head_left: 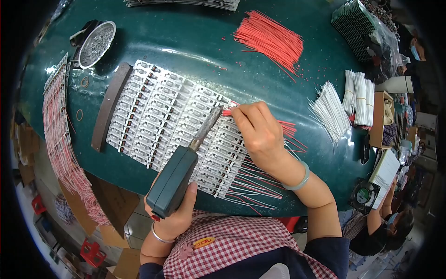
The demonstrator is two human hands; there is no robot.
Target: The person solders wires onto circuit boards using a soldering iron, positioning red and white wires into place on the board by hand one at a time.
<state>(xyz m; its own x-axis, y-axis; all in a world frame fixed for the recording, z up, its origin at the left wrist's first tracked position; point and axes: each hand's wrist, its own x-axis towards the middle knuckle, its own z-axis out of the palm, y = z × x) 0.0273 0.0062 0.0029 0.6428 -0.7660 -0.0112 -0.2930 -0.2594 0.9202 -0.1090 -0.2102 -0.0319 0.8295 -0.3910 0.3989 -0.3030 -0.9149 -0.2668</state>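
My left hand [181, 211] is closed round a dark green soldering gun [174, 181], whose metal end [206, 126] slants up to the right over a panel of small white parts [179, 109] in several rows. Close to that tip, my right hand [261, 135] pinches red wires [226, 113] at the panel's right edge; more red wire ends [288, 129] stick out behind the hand. Red and white wires [253, 186] trail from the panel's lower right side. The exact contact at the tip is too small to make out.
A dark bar [110, 107] lies along the panel's left side. Further off are a metal bowl [97, 44], a red wire pile [269, 39], loose white wires [331, 109] and a wired strip [58, 116] over the table's left edge. A small fan [364, 195] and a person [385, 228] are at right.
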